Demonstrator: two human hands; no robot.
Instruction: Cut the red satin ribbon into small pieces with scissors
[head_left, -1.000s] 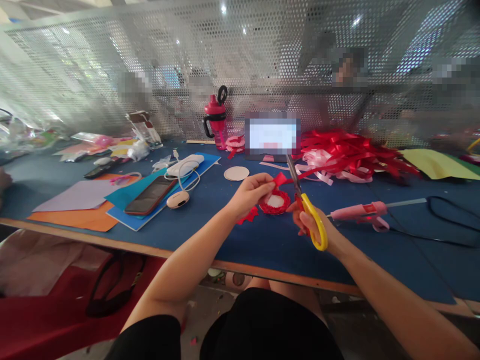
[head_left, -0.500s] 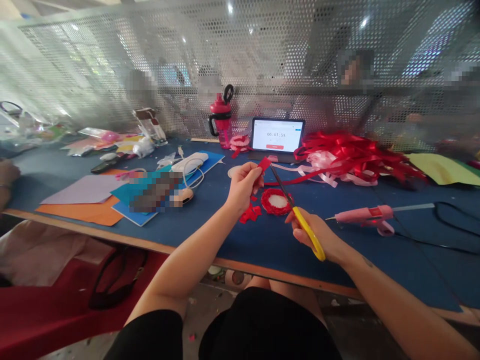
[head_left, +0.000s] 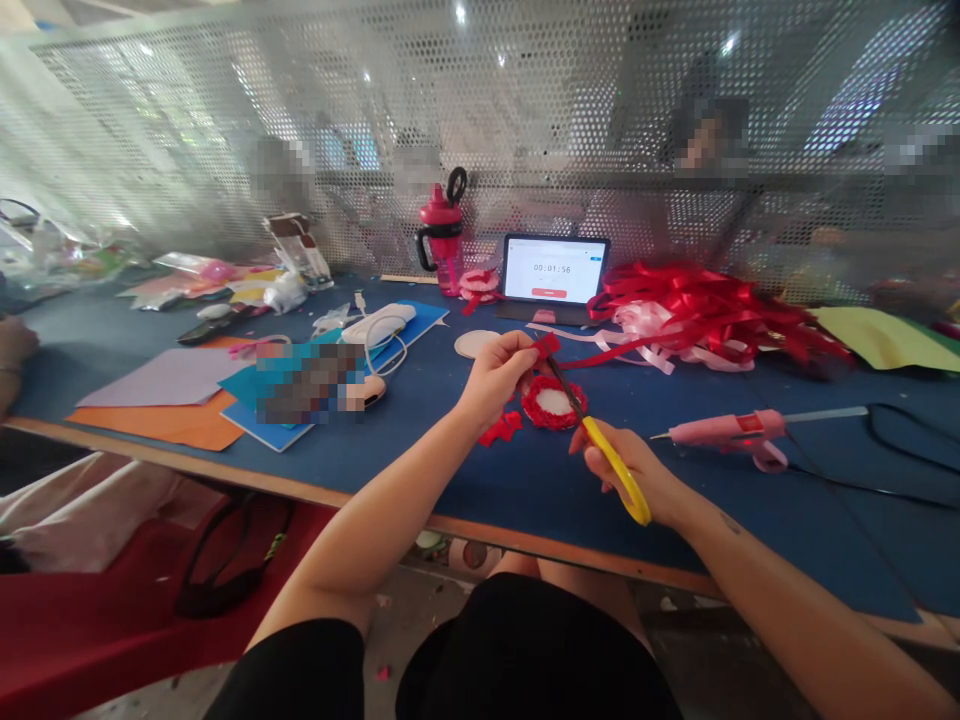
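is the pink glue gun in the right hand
No, the right hand grips yellow-handled scissors; the pink glue gun lies on the blue tabletop.

We get bright daylight through the metal screen [head_left: 480,100], with glare washing out its left side; shadows stay soft; the table edge [head_left: 247,482] bows from wide-lens distortion; pixelated patches blur some spots.
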